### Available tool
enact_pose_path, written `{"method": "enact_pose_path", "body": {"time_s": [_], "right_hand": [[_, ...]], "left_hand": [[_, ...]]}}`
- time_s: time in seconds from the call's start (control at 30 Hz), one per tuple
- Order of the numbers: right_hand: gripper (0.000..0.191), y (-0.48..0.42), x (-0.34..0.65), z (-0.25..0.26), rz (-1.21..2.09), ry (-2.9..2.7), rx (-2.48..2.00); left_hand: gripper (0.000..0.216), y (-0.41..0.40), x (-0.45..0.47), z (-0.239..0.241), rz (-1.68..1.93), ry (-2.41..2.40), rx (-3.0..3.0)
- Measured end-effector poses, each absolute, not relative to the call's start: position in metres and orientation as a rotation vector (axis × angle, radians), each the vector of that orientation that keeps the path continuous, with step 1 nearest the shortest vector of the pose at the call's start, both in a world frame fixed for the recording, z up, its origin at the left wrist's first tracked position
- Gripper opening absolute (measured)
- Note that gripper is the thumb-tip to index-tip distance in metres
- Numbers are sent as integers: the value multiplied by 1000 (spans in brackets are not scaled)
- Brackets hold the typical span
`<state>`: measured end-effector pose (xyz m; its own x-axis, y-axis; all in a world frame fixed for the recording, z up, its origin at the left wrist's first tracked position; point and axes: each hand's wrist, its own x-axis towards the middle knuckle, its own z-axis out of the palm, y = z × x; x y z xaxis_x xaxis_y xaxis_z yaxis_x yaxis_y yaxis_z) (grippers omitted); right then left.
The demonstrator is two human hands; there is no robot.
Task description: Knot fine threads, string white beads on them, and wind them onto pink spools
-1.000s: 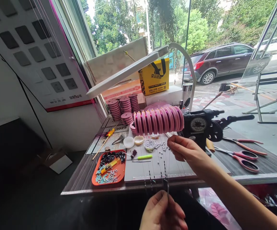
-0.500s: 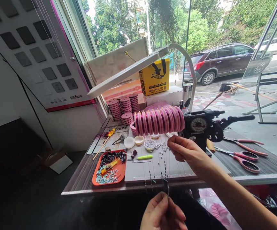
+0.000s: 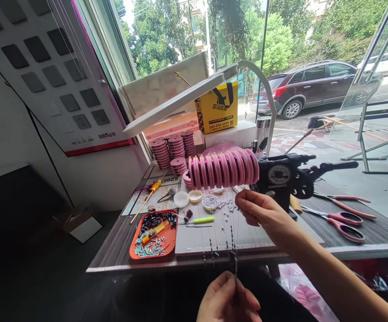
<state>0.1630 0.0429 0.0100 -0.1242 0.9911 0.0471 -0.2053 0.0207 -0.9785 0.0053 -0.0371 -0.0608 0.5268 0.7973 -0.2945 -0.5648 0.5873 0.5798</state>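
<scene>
At the bottom centre, my left hand (image 3: 228, 298) is closed in a pinch on the lower ends of several thin lines strung with small dark beads (image 3: 233, 257). The lines run up towards a row of pink spools (image 3: 223, 169) on a black hand-cranked winder (image 3: 283, 175). Just below the spools, my right hand (image 3: 259, 208) pinches one of these fine threads between thumb and forefinger, its other fingers curled. The thread is barely visible at the fingertips. A small bowl of white beads (image 3: 210, 202) stands left of my right hand, with loose white beads (image 3: 227, 205) scattered between.
An orange tray (image 3: 133, 250) of dark beads and small metal pieces lies left, near a green-handled tool (image 3: 203, 220). Red-handled scissors (image 3: 346, 223) and pliers (image 3: 351, 201) lie right. Stacked pink spools (image 3: 160, 154) and a yellow bag (image 3: 218, 107) stand behind, under a white lamp (image 3: 180, 100).
</scene>
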Motion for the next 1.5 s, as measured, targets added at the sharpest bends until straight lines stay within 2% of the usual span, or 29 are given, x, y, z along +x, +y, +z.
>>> {"method": "enact_pose_path", "body": {"time_s": [0.43, 0.57, 0.83, 1.33, 1.5], "right_hand": [[38, 45, 165, 7, 1383, -1160, -948], [35, 38, 164, 2, 1388, -1187, -914], [39, -7, 146, -20, 1660, -1282, -882], [36, -10, 135, -32, 1724, -1133, -705], [34, -10, 135, -40, 1767, -1127, -675]], "left_hand": [[21, -37, 6, -62, 873, 517, 503], [12, -36, 6, -62, 872, 493, 548], [21, -34, 9, -56, 1007, 571, 649], [23, -35, 10, -55, 972, 597, 545], [33, -30, 14, -48, 991, 647, 633]]}}
